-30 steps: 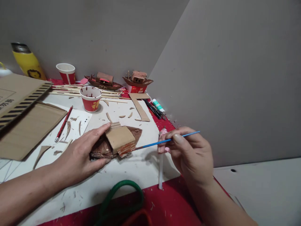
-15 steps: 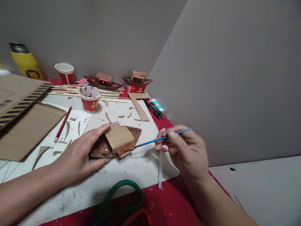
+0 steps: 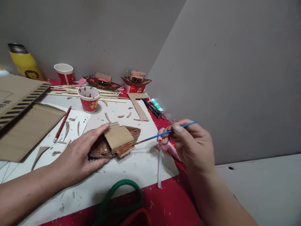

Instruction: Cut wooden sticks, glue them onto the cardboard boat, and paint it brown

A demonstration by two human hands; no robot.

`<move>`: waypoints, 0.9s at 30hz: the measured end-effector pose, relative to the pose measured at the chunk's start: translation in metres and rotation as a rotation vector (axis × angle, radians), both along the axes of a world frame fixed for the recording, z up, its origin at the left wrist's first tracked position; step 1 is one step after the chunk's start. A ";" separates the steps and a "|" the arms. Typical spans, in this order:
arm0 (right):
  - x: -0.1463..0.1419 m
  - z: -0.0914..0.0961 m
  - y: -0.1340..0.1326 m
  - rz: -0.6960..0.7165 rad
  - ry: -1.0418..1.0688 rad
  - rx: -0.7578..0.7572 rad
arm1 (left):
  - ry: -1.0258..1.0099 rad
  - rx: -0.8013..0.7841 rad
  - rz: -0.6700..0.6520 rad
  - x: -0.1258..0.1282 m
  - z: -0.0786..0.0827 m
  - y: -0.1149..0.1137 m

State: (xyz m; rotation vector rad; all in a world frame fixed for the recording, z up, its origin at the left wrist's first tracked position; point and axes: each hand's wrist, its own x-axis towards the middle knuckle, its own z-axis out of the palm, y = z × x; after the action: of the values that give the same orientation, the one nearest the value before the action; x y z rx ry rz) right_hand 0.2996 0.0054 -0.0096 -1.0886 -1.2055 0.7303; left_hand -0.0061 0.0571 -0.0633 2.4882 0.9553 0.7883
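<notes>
A small brown cardboard boat model point(image 3: 115, 142) lies on the white sheet point(image 3: 131, 169), with an unpainted cardboard roof on top. My left hand point(image 3: 78, 155) grips its left end, thumb below and fingers along the far side. My right hand point(image 3: 190, 142) pinches a thin blue paintbrush point(image 3: 162, 134) by its rear half. The brush tip touches the roof's right edge, where reddish-brown paint shows. A pink object point(image 3: 166, 146) sits just under my right fingers; I cannot tell if they hold it.
A red paper cup point(image 3: 89, 99) with paint stands behind the boat, another cup point(image 3: 63, 73) farther back. Two finished boat models point(image 3: 102, 80) point(image 3: 136, 78) stand by the grey wall. Cardboard sheets point(image 3: 28, 128), a red pencil point(image 3: 62, 124), wooden sticks, scraps, markers point(image 3: 154, 108), a yellow flask point(image 3: 24, 62) and green cord point(image 3: 122, 194) lie around.
My right hand drew the brush left, then back right and slightly up, its tip staying at the roof edge. My left hand and the boat stayed put.
</notes>
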 end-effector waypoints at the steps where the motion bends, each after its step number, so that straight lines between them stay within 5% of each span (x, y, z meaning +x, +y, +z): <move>1: 0.000 0.001 0.000 -0.003 -0.004 0.005 | -0.001 0.010 -0.005 0.000 0.000 0.000; 12: 0.002 0.009 0.004 -0.007 0.032 0.101 | -0.020 0.031 -0.003 -0.001 -0.003 0.003; 19: -0.014 0.001 -0.007 0.104 0.109 -0.070 | -0.025 0.004 0.010 0.003 0.002 -0.001; 27: -0.017 -0.005 -0.005 0.189 0.085 -0.043 | -0.019 0.015 0.002 0.004 0.005 -0.001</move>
State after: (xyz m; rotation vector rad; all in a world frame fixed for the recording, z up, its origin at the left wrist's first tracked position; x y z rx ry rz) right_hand 0.2827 0.0003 -0.0143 -0.9771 -1.2358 0.9424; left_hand -0.0017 0.0560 -0.0587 2.4886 0.9481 0.8219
